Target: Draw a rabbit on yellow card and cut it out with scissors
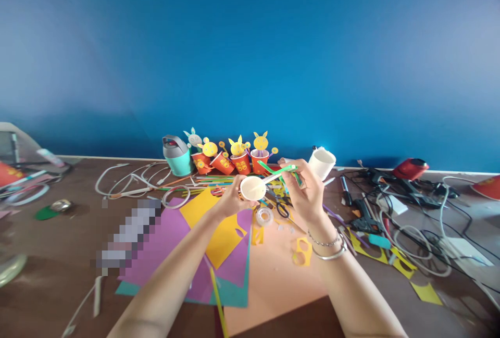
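Note:
My left hand (230, 200) is closed around a small white paper cup (252, 188), its open mouth turned toward me. My right hand (307, 192), with bracelets on the wrist, pinches green and white drinking straws (279, 171) whose ends reach over the cup's rim. Both hands hover above sheets of coloured paper (219, 234) in yellow, purple, teal and orange. A roll of clear tape (264, 216) and black-handled scissors (281, 207) lie just below the hands.
Red paper cups with yellow bunny faces (234, 158) stand along the blue wall beside a teal bottle (177, 154). A white cup (321, 163) lies tipped nearby. Cables, a glue gun (361, 213) and a red device (410, 167) crowd the right; white cords lie left.

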Available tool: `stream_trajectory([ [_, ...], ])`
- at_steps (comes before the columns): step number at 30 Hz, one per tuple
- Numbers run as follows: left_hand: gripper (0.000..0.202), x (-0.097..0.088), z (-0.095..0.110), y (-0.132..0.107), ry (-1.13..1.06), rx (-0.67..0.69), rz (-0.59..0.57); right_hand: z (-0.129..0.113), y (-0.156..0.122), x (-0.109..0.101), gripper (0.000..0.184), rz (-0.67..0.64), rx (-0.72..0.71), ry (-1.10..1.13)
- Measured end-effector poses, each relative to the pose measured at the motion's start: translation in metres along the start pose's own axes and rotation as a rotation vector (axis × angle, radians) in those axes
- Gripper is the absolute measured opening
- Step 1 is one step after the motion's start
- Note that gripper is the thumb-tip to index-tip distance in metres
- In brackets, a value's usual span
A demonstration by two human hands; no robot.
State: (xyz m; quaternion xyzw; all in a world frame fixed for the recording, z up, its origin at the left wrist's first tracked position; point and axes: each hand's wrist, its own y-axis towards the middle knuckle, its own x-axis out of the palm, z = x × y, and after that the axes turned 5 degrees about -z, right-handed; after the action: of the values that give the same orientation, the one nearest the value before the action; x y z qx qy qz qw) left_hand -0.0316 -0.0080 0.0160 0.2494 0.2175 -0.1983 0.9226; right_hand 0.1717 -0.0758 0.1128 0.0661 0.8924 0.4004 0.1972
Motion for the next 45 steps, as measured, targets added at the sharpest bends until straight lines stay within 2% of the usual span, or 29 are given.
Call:
stream_trajectory([
  [4,0.061,0.0,0.003,0.001,-0.026,-0.022,0.004,-0.003,0.001,0.001,0.009,-0.024,-0.048,-0.055],
  [9,0.06,0.0,0.013,0.001,-0.082,0.013,0.015,-0.002,0.0,0.006,0.008,-0.067,-0.063,-0.068],
  [12,0.059,0.001,0.018,0.001,-0.105,-0.006,0.015,-0.001,0.0,0.01,0.009,-0.158,-0.065,-0.048],
  [17,0.059,0.002,0.02,-0.001,-0.232,-0.039,0.0,0.002,0.001,0.015,0.009,-0.299,0.029,-0.082],
  [21,0.058,0.004,0.021,-0.001,-0.314,0.029,-0.023,0.003,0.002,0.013,0.007,-0.281,0.106,-0.071],
  [24,0.063,0.007,0.024,0.0,-0.335,0.062,0.009,0.002,0.003,0.009,0.011,-0.196,0.128,-0.045],
  [27,0.067,0.008,0.029,0.0,-0.273,0.032,0.043,-0.001,0.003,0.005,0.017,-0.118,0.051,-0.186],
  [30,0.066,0.007,0.034,-0.001,-0.136,-0.004,0.074,-0.004,0.002,0.006,0.01,-0.148,-0.013,-0.41],
  [33,0.065,0.007,0.039,-0.001,-0.019,-0.012,0.091,-0.005,0.0,0.01,0.011,-0.2,-0.039,-0.536],
  [45,0.064,0.011,0.04,-0.004,0.15,-0.029,0.113,0.003,-0.002,0.011,0.009,-0.34,0.019,-0.585],
])
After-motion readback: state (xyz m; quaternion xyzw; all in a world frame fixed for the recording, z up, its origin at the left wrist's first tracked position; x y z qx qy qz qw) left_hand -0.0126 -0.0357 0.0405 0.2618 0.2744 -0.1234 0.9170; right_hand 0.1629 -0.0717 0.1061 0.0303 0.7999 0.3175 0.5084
